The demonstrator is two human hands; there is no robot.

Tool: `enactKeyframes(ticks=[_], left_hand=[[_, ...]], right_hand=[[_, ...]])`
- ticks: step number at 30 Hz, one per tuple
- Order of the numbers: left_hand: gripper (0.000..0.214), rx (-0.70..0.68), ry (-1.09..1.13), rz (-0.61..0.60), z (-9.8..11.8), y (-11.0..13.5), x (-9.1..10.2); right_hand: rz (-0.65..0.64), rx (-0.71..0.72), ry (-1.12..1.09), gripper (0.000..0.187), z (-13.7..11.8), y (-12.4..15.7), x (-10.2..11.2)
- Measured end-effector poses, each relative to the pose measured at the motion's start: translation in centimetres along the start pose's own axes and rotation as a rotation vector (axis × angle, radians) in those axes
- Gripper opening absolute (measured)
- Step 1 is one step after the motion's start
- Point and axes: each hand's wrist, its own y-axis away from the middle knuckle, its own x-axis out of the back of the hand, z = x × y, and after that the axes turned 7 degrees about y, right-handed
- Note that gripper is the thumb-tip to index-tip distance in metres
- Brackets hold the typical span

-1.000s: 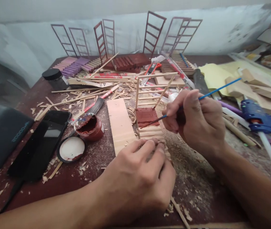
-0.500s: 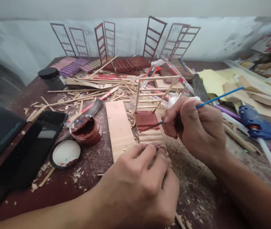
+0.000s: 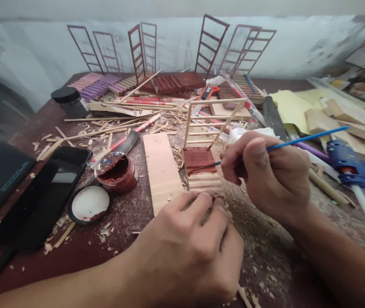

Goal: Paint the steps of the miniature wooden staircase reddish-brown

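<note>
A small wooden model (image 3: 203, 183) has a ladder-like frame (image 3: 201, 134) rising at its far end. Reddish-brown paint (image 3: 200, 159) covers its far part, while the ribbed part nearer me is bare wood. My left hand (image 3: 198, 239) is closed over the model's near end, its fingertips hidden beneath. Pinched in my right hand (image 3: 262, 175) is a slim blue paintbrush (image 3: 307, 139), its tip touching the painted surface. Left of the model lies a flat pale wood strip (image 3: 161, 167). An open jar of reddish-brown paint (image 3: 117, 175) stands beyond its upturned lid (image 3: 90, 203).
A phone (image 3: 43, 196) and a power bank (image 3: 1, 182) lie at left, near a black-lidded jar (image 3: 69, 102). Sticks and shavings litter the middle. Painted models (image 3: 179, 83) stand at the back. A blue glue gun (image 3: 352, 164) lies at right by yellow paper (image 3: 288, 111).
The brush tip has moved slightly right and up across the painted part, and my right hand has shifted a little right. My left hand stays on the model. The view has tilted slightly.
</note>
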Motion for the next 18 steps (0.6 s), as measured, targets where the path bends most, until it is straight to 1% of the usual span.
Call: enactKeyframes(ticks=[4, 6, 14, 18], left_hand=[[0.026, 0.007, 0.002, -0.01, 0.01, 0.07, 0.12], [0.026, 0.01, 0.003, -0.017, 0.04, 0.09, 0.14], [0.026, 0.016, 0.0, -0.021, 0.23, 0.13, 0.07], [0.026, 0.012, 0.0, -0.028, 0.25, 0.1, 0.18]], right_hand=[[0.041, -0.028, -0.082, 0.046, -0.17, -0.06, 0.01], [0.039, -0.039, -0.113, 0.046, -0.14, -0.04, 0.06], [-0.082, -0.01, -0.01, 0.045, 0.07, 0.0, 0.24], [-0.047, -0.003, -0.024, 0.046, -0.07, -0.03, 0.32]])
